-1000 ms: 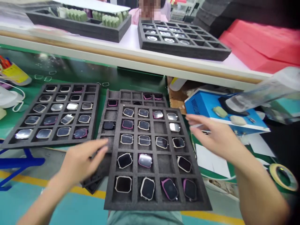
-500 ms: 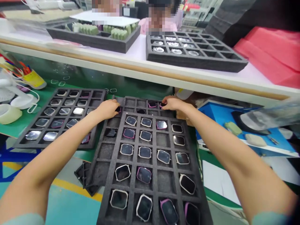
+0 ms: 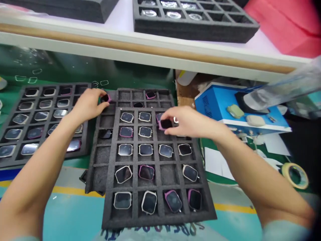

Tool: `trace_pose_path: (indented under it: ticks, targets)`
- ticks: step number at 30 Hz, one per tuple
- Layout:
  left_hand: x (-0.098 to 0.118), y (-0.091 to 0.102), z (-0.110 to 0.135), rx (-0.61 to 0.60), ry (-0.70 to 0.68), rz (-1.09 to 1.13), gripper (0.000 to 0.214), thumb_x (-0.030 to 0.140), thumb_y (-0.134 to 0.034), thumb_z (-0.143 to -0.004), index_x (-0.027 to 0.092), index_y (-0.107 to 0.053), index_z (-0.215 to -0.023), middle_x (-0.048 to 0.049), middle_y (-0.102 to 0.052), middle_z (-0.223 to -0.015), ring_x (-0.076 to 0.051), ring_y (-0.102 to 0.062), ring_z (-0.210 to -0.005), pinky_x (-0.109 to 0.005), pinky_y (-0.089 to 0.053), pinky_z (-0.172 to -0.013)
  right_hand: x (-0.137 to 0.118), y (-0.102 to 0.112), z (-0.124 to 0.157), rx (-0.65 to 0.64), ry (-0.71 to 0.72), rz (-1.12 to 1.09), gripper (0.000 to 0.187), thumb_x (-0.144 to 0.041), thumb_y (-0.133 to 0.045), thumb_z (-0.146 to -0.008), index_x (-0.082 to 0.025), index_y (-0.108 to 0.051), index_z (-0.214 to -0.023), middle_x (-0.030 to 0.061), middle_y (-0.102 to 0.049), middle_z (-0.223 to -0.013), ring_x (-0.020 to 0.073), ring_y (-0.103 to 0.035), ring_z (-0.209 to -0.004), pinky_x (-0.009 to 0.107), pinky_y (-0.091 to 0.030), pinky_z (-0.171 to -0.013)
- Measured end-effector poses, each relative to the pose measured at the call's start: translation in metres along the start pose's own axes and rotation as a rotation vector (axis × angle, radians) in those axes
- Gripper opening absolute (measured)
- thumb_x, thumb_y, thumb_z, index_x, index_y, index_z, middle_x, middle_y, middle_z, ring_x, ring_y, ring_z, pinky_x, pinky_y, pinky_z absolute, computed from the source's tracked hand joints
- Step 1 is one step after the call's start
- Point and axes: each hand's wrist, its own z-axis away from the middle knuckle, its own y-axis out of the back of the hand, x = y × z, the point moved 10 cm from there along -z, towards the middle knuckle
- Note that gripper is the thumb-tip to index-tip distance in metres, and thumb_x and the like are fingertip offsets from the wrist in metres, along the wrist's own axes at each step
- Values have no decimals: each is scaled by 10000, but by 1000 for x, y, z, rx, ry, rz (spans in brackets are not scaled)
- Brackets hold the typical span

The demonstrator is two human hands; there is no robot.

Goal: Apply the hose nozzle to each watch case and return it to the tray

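Observation:
A black foam tray lies in front of me, holding rows of rounded-square smartwatch bodies with white, pink or black frames. My right hand is over its upper right part, pinching a pink-framed watch body. My left hand is at the far left corner of a second foam tray, partly under the first. Its fingers grip another pink-framed watch body. A third foam tray, full of glossy watch bodies, lies just left of my left forearm.
Above the bench, a white-edged shelf carries a foam tray of metal rings and red foam sheets. To the right are a blue box, a clear plastic bag and a tape roll.
My right hand has moved from the back tray to the front tray with a pink-framed body. My left hand has shifted left with another body. The view has tilted down.

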Motion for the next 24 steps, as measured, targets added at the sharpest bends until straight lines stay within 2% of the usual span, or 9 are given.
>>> trace_pose_path:
  ticks: [2, 4, 7, 10, 13, 16, 18, 21, 24]
  targets:
    - [43, 33, 10, 124, -81, 82, 395, 378, -609, -974, 145, -666, -1287, -151, -729, -1262, -336, -649, -1198, -481, -492, -1067, -10, -23, 19, -19, 5, 38, 376, -278, -833, -839, -202, -778, -1203, 94, -811, -1175, 300, -752, -1084, 402, -579, -954]
    - [109, 44, 25, 69, -246, 112, 283, 337, -637, -972, 192, -694, -1210, -109, -740, -1223, -318, -654, -1176, -468, -492, -1043, -9, -33, 28, -21, 2, 51, 438, -286, -841, -848, -186, -760, -1267, 123, -799, -1245, 333, -736, -1173, 445, -570, -1015]
    - [204, 27, 58, -127, -493, 36, 225, 264, -642, -985, 153, -697, -1173, -127, -740, -1178, -324, -659, -1124, -447, -497, -952, 0, -20, 28, -8, 10, 7, 455, -301, -826, -862, -193, -754, -1299, 116, -795, -1281, 325, -745, -1172, 439, -578, -1017]
    - [257, 5, 92, -198, -616, 15, 180, 231, -611, -1007, 113, -684, -1123, -148, -725, -1143, -323, -653, -1085, -436, -481, -905, 19, 18, 10, 163, -42, -37, 401, -290, -752, -902, -198, -758, -1292, 85, -818, -1216, 286, -772, -1048, 411, -595, -962]
    - [284, -12, 124, -234, -699, 56, 135, 243, -650, -981, 124, -681, -1036, -126, -715, -1042, -312, -649, -1003, -432, -474, -840, 40, 36, -31, 292, -77, 27, 400, -235, -647, -939, -179, -735, -1326, 93, -797, -1284, 291, -748, -1132, 434, -561, -1055]
    - [299, -25, 146, -270, -724, 58, 127, 240, -676, -965, 118, -686, -999, -121, -699, -996, -296, -644, -963, -415, -465, -785, 60, 14, -89, 174, -119, 204, 493, -160, -580, -940, -167, -674, -1424, 109, -702, -1470, 298, -638, -1367, 423, -481, -1184]
    - [303, -29, 152, -266, -705, 71, 139, 249, -671, -979, 117, -688, -1016, -116, -695, -999, -283, -640, -948, -405, -458, -765, 68, -2, -119, 111, -129, 243, 525, -135, -601, -911, -156, -672, -1431, 132, -693, -1479, 319, -627, -1383, 435, -485, -1184]
    - [305, -30, 158, -218, -700, 124, 155, 261, -657, -998, 118, -682, -1051, -102, -704, -1011, -268, -637, -932, -403, -454, -756, 73, -15, -146, 55, -124, 273, 524, -143, -646, -890, -152, -687, -1412, 156, -693, -1468, 345, -634, -1372, 451, -496, -1171]
    - [307, -34, 168, -175, -752, 178, 126, 217, -609, -1022, 124, -685, -1057, -94, -736, -1005, -262, -657, -958, -399, -461, -769, 78, -17, -154, 12, -129, 298, 528, -183, -712, -869, -164, -696, -1396, 155, -670, -1490, 340, -638, -1358, 423, -502, -1155]
